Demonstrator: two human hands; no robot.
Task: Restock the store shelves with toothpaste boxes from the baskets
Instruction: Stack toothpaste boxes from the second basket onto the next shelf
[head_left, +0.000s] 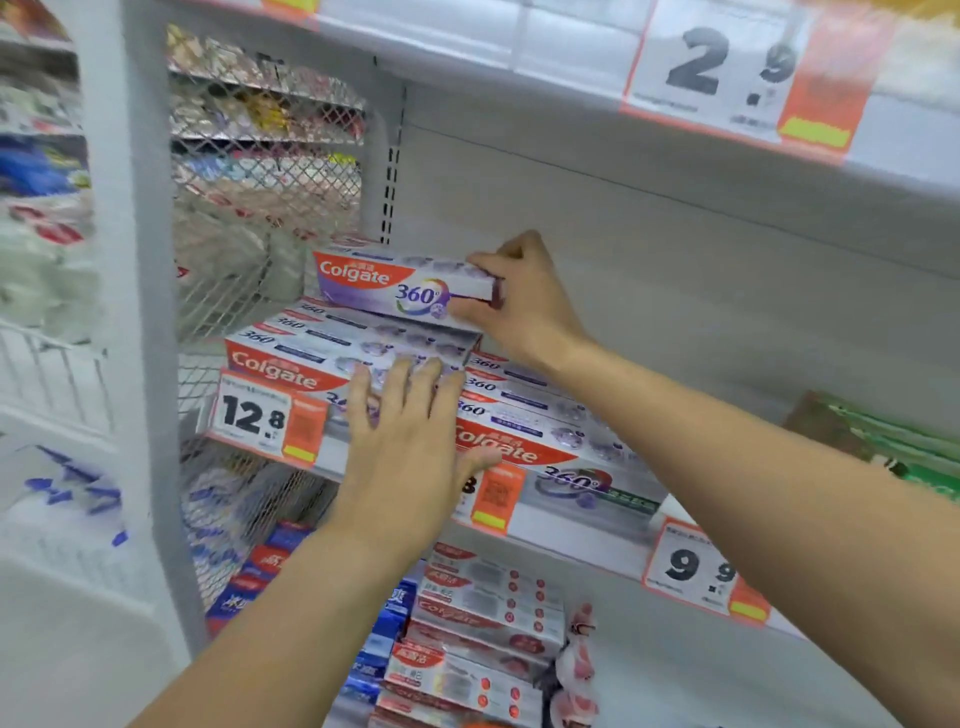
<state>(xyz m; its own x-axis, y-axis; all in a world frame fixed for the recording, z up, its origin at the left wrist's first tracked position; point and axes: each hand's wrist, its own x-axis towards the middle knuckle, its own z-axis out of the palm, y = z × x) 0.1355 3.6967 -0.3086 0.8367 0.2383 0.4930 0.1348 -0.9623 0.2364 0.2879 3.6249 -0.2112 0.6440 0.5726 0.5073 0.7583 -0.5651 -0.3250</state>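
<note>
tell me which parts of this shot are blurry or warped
Head view: the left edge is smeared, with the shelf post bowed by the wide lens; the Colgate 360 box in the right hand and the 12.8 price tag read sharp; light is even and flat.

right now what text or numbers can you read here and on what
"Colgate" and "360°": top toothpaste box, held at its end by the right hand.
"Colgate": front box of left stack, under the left hand.
"12.8": left price tag.
"9.9": lower right price tag.
"2.9": upper shelf price tag.
Small print on tags and the lower boxes: too blurred.
</note>
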